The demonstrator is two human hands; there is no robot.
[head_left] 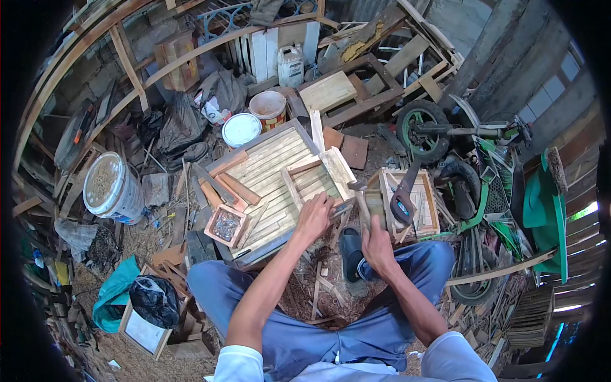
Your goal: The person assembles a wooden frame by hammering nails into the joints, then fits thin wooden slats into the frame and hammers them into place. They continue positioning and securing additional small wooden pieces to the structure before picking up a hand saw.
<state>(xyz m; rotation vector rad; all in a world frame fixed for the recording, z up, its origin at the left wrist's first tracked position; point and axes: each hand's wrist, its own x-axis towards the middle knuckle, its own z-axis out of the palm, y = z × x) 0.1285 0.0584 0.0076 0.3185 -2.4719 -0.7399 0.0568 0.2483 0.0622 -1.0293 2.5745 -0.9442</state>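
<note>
Hammer (364, 205) gripped in R hand (379, 247), near panel's R corner. Small wood frame (291, 188), set on slatted panel (264, 162), touched at near edge by curled L hand (314, 218); pinch can't be told. Bare slats seen L of frame.

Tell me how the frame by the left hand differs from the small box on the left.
Size: the frame is larger than the box.
Contents: the box holds many small pieces; the frame shows no such filling.
Handling: the left hand is at the frame; neither hand is near the box.
Shared: both are wooden and four-sided.
</note>
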